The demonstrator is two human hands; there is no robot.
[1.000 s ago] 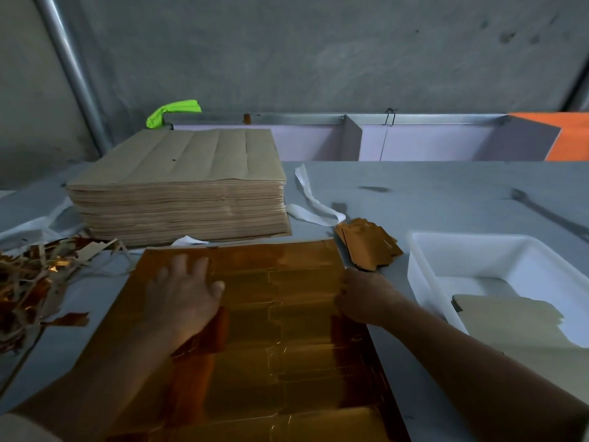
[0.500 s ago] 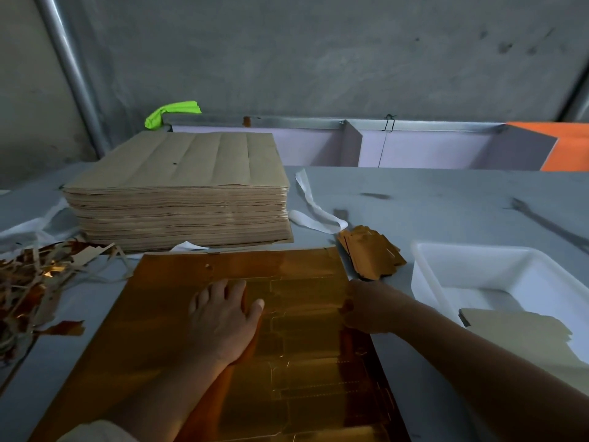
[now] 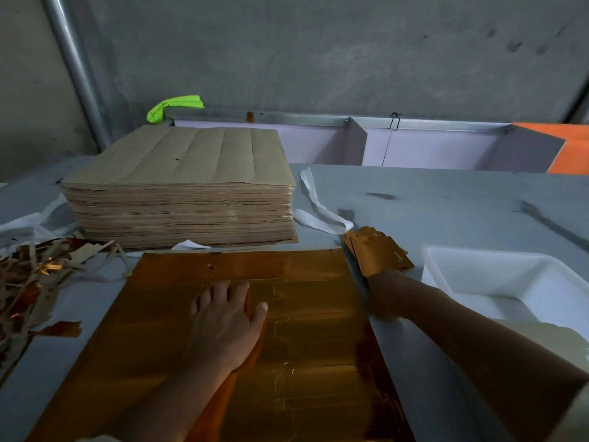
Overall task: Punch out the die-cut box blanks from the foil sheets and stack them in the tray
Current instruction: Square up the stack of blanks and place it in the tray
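Note:
A gold foil sheet (image 3: 306,339) with die-cut outlines lies flat on the table in front of me. My left hand (image 3: 226,323) presses on its middle, palm down with straight fingers. My right hand (image 3: 387,293) is at the sheet's right edge with its fingers curled round that edge; the fingertips are hidden. Just beyond this hand sits a small pile of gold punched blanks (image 3: 379,250). A white tray (image 3: 446,263) stands at the right, with pale blanks (image 3: 541,339) lying in it.
A tall stack of brown sheets (image 3: 181,193) stands behind the foil sheet. Shredded foil and card scraps (image 3: 28,282) pile up at the left. White strips (image 3: 318,212) lie beside the stack. A divided bin (image 3: 414,145) runs along the table's far edge.
My left hand slid right from the sheet's left part to its middle. My right hand shifted from on top of the sheet out to its right edge.

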